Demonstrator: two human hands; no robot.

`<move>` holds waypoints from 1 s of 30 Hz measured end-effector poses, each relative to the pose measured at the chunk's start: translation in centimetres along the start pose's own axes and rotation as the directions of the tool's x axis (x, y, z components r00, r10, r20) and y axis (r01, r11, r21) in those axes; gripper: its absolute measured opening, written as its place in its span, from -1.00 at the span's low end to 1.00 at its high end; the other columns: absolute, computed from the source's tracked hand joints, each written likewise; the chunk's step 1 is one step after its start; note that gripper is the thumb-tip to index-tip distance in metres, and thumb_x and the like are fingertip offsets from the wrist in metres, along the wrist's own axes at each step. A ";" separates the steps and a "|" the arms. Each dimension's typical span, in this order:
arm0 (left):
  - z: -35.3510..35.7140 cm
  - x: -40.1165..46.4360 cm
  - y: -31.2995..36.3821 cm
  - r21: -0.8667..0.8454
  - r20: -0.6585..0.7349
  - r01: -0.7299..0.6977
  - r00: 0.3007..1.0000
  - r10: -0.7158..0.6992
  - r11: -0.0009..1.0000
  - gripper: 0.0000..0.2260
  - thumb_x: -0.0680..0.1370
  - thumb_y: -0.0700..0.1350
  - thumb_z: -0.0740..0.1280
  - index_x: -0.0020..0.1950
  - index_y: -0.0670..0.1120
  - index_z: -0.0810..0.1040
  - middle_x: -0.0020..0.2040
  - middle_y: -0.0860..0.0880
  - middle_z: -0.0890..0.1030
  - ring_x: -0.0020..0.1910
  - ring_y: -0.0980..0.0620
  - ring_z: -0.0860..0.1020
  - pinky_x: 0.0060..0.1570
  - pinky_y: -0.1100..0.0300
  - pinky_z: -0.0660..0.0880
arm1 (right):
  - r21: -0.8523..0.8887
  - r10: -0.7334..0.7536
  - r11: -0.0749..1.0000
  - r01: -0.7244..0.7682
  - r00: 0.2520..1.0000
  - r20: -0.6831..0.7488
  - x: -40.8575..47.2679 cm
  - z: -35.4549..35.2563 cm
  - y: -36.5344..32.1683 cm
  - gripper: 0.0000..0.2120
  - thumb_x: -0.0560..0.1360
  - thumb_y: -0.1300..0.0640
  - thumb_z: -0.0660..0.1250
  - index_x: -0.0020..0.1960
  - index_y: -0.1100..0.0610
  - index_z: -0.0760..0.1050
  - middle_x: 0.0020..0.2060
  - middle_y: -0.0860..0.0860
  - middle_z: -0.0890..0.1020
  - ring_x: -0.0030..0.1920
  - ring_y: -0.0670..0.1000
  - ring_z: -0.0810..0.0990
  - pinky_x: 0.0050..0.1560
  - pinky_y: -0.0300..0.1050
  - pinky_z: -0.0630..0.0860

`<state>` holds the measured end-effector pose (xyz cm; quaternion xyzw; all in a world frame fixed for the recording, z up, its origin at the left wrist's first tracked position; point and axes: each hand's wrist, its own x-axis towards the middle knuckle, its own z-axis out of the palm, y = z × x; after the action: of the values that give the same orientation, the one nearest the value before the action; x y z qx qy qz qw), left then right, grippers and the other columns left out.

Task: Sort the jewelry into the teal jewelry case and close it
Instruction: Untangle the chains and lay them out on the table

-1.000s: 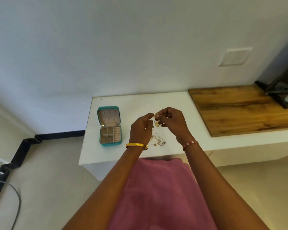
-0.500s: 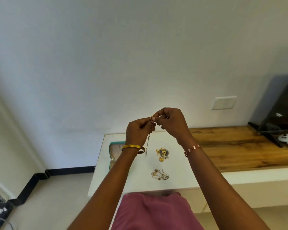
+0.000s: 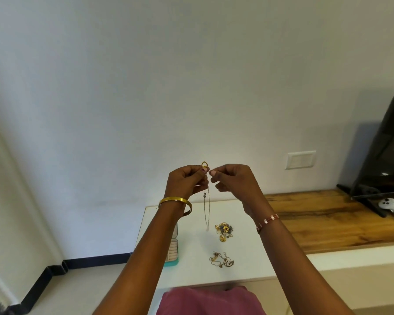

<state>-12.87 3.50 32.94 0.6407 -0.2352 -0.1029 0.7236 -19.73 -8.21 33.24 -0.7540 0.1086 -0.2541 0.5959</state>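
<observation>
Overhead, almost: thin gold chain (image 3: 206,208) with heart-shaped gold pendant (image 3: 204,165), hanging straight down, small clasp partway along. Pinched at the top by left hand (image 3: 187,181), pendant poking up above the fingertips. Right hand (image 3: 233,181) just beside, fingers curled, thumb and forefinger tips together close to the chain; contact with chain not clear. Both hands raised well above white table (image 3: 191,272). Chain's lower end dangling free, over the table.

Below, on table: cluster of gold and dark pieces (image 3: 224,230), then tangle of thin chains (image 3: 221,261) nearer the edge. Teal case (image 3: 172,253) at left, lid open, mostly hidden behind left forearm; ridged beige insert showing. Gold bangle (image 3: 175,201) on left wrist, beaded band (image 3: 267,221) on right.
</observation>
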 end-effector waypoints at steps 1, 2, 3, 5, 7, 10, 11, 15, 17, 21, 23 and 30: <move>0.0 0.0 0.1 -0.001 0.000 0.000 1.000 0.000 1.000 -0.89 0.49 -0.26 0.30 -0.03 -0.24 0.59 -0.30 -0.13 0.58 -0.31 0.03 0.59 -0.27 0.29 0.59 | 0.014 0.028 0.999 -0.029 0.999 0.029 -0.3 0.1 0.3 -0.90 0.48 0.20 0.33 -0.10 0.20 0.60 -0.27 0.09 0.64 -0.30 -0.01 0.57 -0.20 -0.21 0.52; 0.1 -0.1 0.2 -0.007 0.002 0.001 1.000 -0.001 1.000 -0.90 0.49 -0.27 0.30 -0.06 -0.22 0.59 -0.28 -0.12 0.59 -0.31 0.03 0.60 -0.27 0.29 0.59 | 0.021 0.048 0.999 -0.049 0.997 0.055 -0.5 0.2 0.5 -0.90 0.48 0.19 0.34 -0.08 0.21 0.60 -0.23 0.10 0.65 -0.27 -0.01 0.59 -0.18 -0.20 0.53; 0.2 -0.1 0.3 -0.015 0.008 0.003 1.000 -0.003 1.000 -0.92 0.49 -0.27 0.30 -0.09 -0.20 0.59 -0.27 -0.12 0.60 -0.29 0.02 0.60 -0.27 0.28 0.60 | 0.028 0.059 0.998 -0.061 0.996 0.072 -0.7 0.5 0.8 -0.89 0.48 0.19 0.34 -0.07 0.22 0.60 -0.22 0.11 0.65 -0.25 0.00 0.60 -0.17 -0.20 0.54; 0.3 -0.2 0.3 0.000 0.012 0.005 1.000 -0.005 1.000 -0.93 0.48 -0.25 0.31 -0.12 -0.17 0.58 -0.24 -0.11 0.60 -0.26 -0.01 0.59 -0.25 0.26 0.60 | 0.044 0.061 0.997 -0.065 0.995 0.080 -1.0 0.9 1.1 -0.89 0.46 0.20 0.36 -0.07 0.23 0.60 -0.24 0.11 0.65 -0.24 0.00 0.60 -0.16 -0.19 0.54; 0.3 -0.2 0.2 0.012 0.013 0.016 1.000 -0.016 1.000 -0.93 0.49 -0.22 0.30 -0.10 -0.15 0.58 -0.23 -0.09 0.59 -0.26 -0.01 0.58 -0.27 0.28 0.59 | 0.053 0.056 0.997 -0.060 0.996 0.068 -1.1 1.1 1.3 -0.90 0.45 0.21 0.37 -0.08 0.25 0.60 -0.29 0.10 0.63 -0.26 0.02 0.60 -0.14 -0.17 0.55; 0.2 -0.3 0.2 -0.097 0.010 0.088 0.996 -0.087 0.991 -0.90 0.51 -0.21 0.27 -0.14 -0.11 0.58 -0.25 -0.08 0.57 -0.27 0.00 0.56 -0.29 0.27 0.58 | 0.075 0.060 0.995 -0.066 0.995 0.084 -1.3 0.9 1.4 -0.90 0.44 0.22 0.38 -0.12 0.27 0.58 -0.30 0.12 0.63 -0.27 0.02 0.59 -0.11 -0.13 0.55; 0.1 -0.3 0.2 -0.143 0.006 0.115 0.993 -0.115 0.983 -0.89 0.52 -0.21 0.27 -0.15 -0.11 0.58 -0.26 -0.09 0.56 -0.28 0.00 0.55 -0.27 0.25 0.57 | 0.088 0.063 0.993 -0.072 0.993 0.101 -1.3 0.8 1.3 -0.91 0.45 0.22 0.37 -0.15 0.26 0.57 -0.31 0.12 0.63 -0.28 0.02 0.59 -0.13 -0.14 0.55; 0.0 -0.2 0.0 -0.263 0.008 0.192 0.980 -0.197 0.945 -0.89 0.51 -0.22 0.26 -0.16 -0.16 0.57 -0.29 -0.10 0.56 -0.32 0.00 0.57 -0.30 0.23 0.59 | 0.107 0.082 0.989 -0.100 0.983 0.163 -1.5 0.3 1.5 -0.90 0.48 0.22 0.32 -0.21 0.17 0.56 -0.32 0.10 0.63 -0.28 0.01 0.59 -0.16 -0.19 0.54; 0.1 -0.2 -0.1 -0.323 0.027 0.226 0.973 -0.229 0.919 -0.88 0.51 -0.22 0.26 -0.17 -0.18 0.56 -0.34 -0.08 0.57 -0.39 0.03 0.58 -0.35 0.23 0.59 | 0.156 0.084 0.981 -0.114 0.980 0.182 -1.6 0.1 1.6 -0.88 0.50 0.21 0.29 -0.19 0.18 0.56 -0.32 0.10 0.63 -0.28 0.01 0.59 -0.12 -0.13 0.54; 0.0 -0.2 -0.1 -0.438 0.093 0.302 0.952 -0.292 0.847 -0.89 0.50 -0.21 0.25 -0.20 -0.17 0.53 -0.44 -0.05 0.57 -0.45 0.05 0.56 -0.37 0.24 0.57 | 0.292 0.112 0.941 -0.170 0.973 0.204 -1.7 -0.2 1.9 -0.84 0.53 0.21 0.25 -0.21 0.20 0.52 -0.38 0.10 0.59 -0.33 0.04 0.57 -0.17 -0.11 0.54; -0.2 0.0 0.0 -0.457 0.119 0.325 0.945 -0.305 0.828 -0.89 0.50 -0.21 0.25 -0.22 -0.17 0.51 -0.45 -0.04 0.55 -0.47 0.06 0.53 -0.39 0.25 0.55 | 0.341 0.131 0.918 -0.202 0.967 0.220 -1.7 -0.3 2.2 -0.80 0.53 0.18 0.24 -0.25 0.18 0.50 -0.43 0.07 0.56 -0.36 0.05 0.55 -0.20 -0.10 0.55; -1.2 0.9 0.2 -0.554 0.035 0.240 0.963 -0.266 0.797 -0.89 0.51 -0.22 0.27 -0.22 -0.14 0.49 -0.47 -0.01 0.55 -0.47 0.09 0.56 -0.38 0.26 0.57 | 0.592 0.238 0.738 -0.324 0.946 0.221 -1.2 -1.2 4.3 -0.64 0.48 0.06 0.27 -0.46 0.10 0.35 -0.58 0.00 0.35 -0.54 -0.04 0.38 -0.27 -0.07 0.52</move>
<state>-11.55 4.16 33.23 0.4318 -0.0917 -0.2480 0.8624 -20.79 -9.79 29.04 -0.5055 0.0926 -0.1328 0.8475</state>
